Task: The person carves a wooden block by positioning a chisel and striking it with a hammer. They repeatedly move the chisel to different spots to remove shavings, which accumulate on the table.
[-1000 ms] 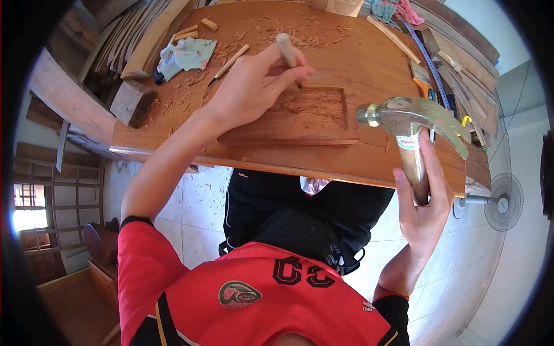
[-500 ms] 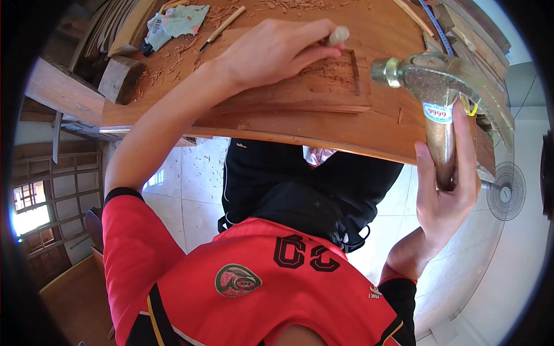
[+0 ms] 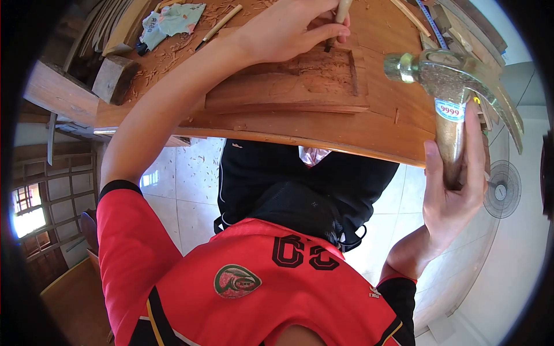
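My left hand (image 3: 291, 32) is closed around a chisel (image 3: 343, 11), its pale handle pointing up past my fingers. The dark chisel tip is over the far edge of a recess in a wooden board (image 3: 288, 102); rough chips lie in that recess. To the right, my right hand (image 3: 453, 199) wraps the handle of a claw hammer (image 3: 441, 75) bearing a "9999" sticker. The hammer is raised, striking face toward the board and claw curving right, apart from the chisel.
A second slim chisel (image 3: 218, 26) lies beyond my left forearm, near a crumpled printed bag (image 3: 170, 26) and wood shavings. A wood block (image 3: 115, 79) sits at the table's left edge. Stacked wood and a blue ruler (image 3: 433, 23) are at right. A fan (image 3: 501, 189) stands behind.
My left hand has moved away from me and tilted the chisel, so its handle and dark tip now show. The hammer has shifted slightly right with my right hand.
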Demonstrator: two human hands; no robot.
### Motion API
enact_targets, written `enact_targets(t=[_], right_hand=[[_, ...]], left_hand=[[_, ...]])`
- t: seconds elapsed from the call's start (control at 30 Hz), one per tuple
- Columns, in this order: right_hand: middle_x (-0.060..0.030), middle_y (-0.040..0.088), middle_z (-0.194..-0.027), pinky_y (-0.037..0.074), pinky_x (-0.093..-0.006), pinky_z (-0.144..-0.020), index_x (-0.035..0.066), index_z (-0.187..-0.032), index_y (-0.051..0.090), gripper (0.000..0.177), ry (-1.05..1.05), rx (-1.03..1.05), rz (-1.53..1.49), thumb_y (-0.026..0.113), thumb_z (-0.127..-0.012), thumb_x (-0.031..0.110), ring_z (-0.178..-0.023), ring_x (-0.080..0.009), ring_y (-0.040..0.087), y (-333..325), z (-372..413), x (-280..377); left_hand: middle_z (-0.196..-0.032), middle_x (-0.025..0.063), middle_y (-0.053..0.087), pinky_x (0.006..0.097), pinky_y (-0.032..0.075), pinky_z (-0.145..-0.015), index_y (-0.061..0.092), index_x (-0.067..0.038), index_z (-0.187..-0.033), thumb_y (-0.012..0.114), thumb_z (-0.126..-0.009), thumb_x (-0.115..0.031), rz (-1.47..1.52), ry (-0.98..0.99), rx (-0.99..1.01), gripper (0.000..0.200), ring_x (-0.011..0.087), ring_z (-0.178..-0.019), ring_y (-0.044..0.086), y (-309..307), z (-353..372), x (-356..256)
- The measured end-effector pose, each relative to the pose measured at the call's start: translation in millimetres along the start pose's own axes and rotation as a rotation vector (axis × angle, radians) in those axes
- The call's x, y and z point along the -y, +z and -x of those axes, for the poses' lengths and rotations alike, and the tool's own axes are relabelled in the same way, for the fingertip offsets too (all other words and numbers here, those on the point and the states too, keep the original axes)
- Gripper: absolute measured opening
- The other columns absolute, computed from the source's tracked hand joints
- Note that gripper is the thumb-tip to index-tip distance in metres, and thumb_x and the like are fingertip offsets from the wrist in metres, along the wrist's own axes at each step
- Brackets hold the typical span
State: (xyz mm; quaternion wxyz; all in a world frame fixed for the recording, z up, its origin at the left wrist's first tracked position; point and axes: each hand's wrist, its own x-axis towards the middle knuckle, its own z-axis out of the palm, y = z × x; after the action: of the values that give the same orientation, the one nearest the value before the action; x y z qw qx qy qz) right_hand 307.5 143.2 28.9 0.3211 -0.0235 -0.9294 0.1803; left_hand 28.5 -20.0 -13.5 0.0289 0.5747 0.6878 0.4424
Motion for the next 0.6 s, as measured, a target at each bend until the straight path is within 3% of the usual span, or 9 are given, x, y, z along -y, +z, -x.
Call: enact_targets(t=[0.03, 0.1, 0.13, 0.2, 0.27, 0.37, 0.47, 0.6], right_hand=[[-0.0178, 0.064, -0.138, 0.057, -0.0232, -0.07, 0.002, -0.15, 0.053, 0.061, -0.069, -0.007, -0.001, 0.068, -0.092, -0.008, -0.093, -0.015, 0.071, 3, -2, -5], [-0.0176, 0.063, -0.139, 0.053, -0.0271, -0.08, 0.003, -0.148, 0.055, 0.061, -0.022, -0.018, -0.092, 0.068, -0.09, -0.011, -0.103, -0.0179, 0.067, 8, -2, -6], [-0.0184, 0.062, -0.142, 0.05, -0.0332, -0.096, 0.002, -0.146, 0.057, 0.061, 0.097, -0.02, -0.18, 0.068, -0.088, -0.013, -0.119, -0.0236, 0.063, 10, 1, -1], [-0.0192, 0.061, -0.145, 0.046, -0.0391, -0.113, 0.001, -0.144, 0.058, 0.062, 0.234, -0.018, -0.272, 0.067, -0.086, -0.015, -0.135, -0.0288, 0.058, 12, 5, 1], [-0.0191, 0.06, -0.146, 0.046, -0.0386, -0.113, 0.001, -0.145, 0.057, 0.062, 0.27, -0.013, -0.284, 0.067, -0.086, -0.016, -0.135, -0.0281, 0.058, 13, 8, -2], [-0.0189, 0.06, -0.147, 0.045, -0.0385, -0.113, 0.001, -0.146, 0.057, 0.062, 0.327, -0.007, -0.298, 0.067, -0.087, -0.015, -0.135, -0.0276, 0.058, 12, 12, -5], [-0.0186, 0.059, -0.148, 0.045, -0.0382, -0.113, 0.001, -0.146, 0.056, 0.062, 0.331, -0.001, -0.273, 0.067, -0.087, -0.014, -0.135, -0.0271, 0.057, 12, 14, -8], [-0.0184, 0.058, -0.149, 0.045, -0.0377, -0.113, 0.001, -0.147, 0.055, 0.062, 0.361, -0.002, -0.258, 0.069, -0.088, -0.011, -0.136, -0.0269, 0.056, 11, 16, -5]], left_hand=[[-0.092, 0.0202, 0.072, 0.0419, 0.055, -0.075, 0.06, -0.001, -0.107, 0.066, -0.101, -0.016, 0.003, -0.013, -0.004, 0.017, 0.0384, -0.085, 0.071, 1, -1, 2], [-0.091, 0.02, 0.072, 0.0403, 0.055, -0.075, 0.06, -0.001, -0.107, 0.065, -0.102, -0.015, 0.001, -0.07, 0.016, 0.016, 0.0357, -0.084, 0.072, -1, -5, 3], [-0.091, 0.0193, 0.073, 0.039, 0.055, -0.075, 0.06, -0.001, -0.107, 0.064, -0.103, -0.014, -0.001, -0.113, 0.041, 0.015, 0.0335, -0.083, 0.072, -3, -8, 2], [-0.092, 0.0176, 0.074, 0.0365, 0.055, -0.075, 0.059, 0.0, -0.108, 0.061, -0.104, -0.013, 0.123, -0.191, 0.075, 0.013, 0.0284, -0.083, 0.072, -3, -9, 14], [-0.092, 0.0154, 0.074, 0.034, 0.056, -0.075, 0.059, 0.001, -0.108, 0.057, -0.106, -0.011, 0.368, -0.256, 0.091, 0.012, 0.0229, -0.084, 0.072, 2, -8, 41], [-0.095, 0.0123, 0.074, 0.0318, 0.056, -0.078, 0.057, 0.001, -0.108, 0.054, -0.108, -0.009, 0.404, -0.301, 0.072, 0.011, 0.0183, -0.088, 0.071, 2, -5, 30], [-0.097, 0.0124, 0.073, 0.0322, 0.056, -0.08, 0.057, 0.001, -0.109, 0.056, -0.107, -0.009, 0.319, -0.085, 0.005, 0.01, 0.0186, -0.09, 0.071, 7, -2, 19], [-0.098, 0.012, 0.073, 0.032, 0.056, -0.082, 0.056, 0.001, -0.11, 0.056, -0.107, -0.009, 0.197, -0.05, 0.017, 0.01, 0.0183, -0.09, 0.07, 8, -6, 8]])
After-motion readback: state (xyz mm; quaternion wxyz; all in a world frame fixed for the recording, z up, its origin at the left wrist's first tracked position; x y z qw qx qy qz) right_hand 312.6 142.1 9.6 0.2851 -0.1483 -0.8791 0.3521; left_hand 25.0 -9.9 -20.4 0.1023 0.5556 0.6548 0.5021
